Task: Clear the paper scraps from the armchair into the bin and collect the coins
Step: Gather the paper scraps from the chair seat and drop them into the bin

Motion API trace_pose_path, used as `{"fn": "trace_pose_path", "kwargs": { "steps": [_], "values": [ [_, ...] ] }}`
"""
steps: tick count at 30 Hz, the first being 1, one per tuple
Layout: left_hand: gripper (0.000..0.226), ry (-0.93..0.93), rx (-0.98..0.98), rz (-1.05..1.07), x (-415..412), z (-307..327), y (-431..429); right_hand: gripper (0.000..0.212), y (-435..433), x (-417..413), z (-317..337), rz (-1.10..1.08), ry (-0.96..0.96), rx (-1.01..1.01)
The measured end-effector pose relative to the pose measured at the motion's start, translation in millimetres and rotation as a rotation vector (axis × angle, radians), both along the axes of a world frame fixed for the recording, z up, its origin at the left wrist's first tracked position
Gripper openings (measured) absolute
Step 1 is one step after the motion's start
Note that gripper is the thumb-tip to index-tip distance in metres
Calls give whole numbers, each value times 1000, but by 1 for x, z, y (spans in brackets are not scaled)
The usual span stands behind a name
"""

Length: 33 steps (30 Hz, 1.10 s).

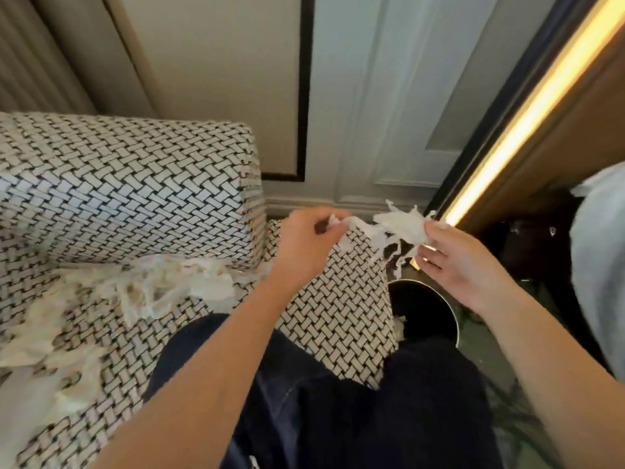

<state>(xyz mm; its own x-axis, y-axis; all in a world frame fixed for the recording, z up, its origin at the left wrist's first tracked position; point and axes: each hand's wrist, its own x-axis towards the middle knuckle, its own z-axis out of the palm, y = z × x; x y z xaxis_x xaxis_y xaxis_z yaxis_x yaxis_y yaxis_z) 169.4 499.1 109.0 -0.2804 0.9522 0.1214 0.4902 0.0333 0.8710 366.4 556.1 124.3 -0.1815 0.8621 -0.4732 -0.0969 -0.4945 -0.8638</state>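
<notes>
A tangle of paper scraps (402, 225) is held stretched between the two hands, which are set apart. One end is pinched by the left hand (304, 242) and the wad by the right hand (463, 262). The bin (426, 309) stands just below the right hand. Much is judged left to do: a large heap of scraps (135, 289) lies on the armchair (118, 184) left of the left hand, and no coins can be made out.

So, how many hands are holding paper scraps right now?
2. The left hand pinches one end of the paper scraps over the armrest; the right hand pinches the larger bunch, on the side of the bin. Neither is hidden.
</notes>
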Motion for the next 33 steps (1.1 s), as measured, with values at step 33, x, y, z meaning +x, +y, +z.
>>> {"fn": "trace_pose_path", "kwargs": {
  "steps": [33],
  "values": [
    [40,-265,-600,-287,146,-118,91,52,53,125,-172,-85,-44,-433]
  ]
}}
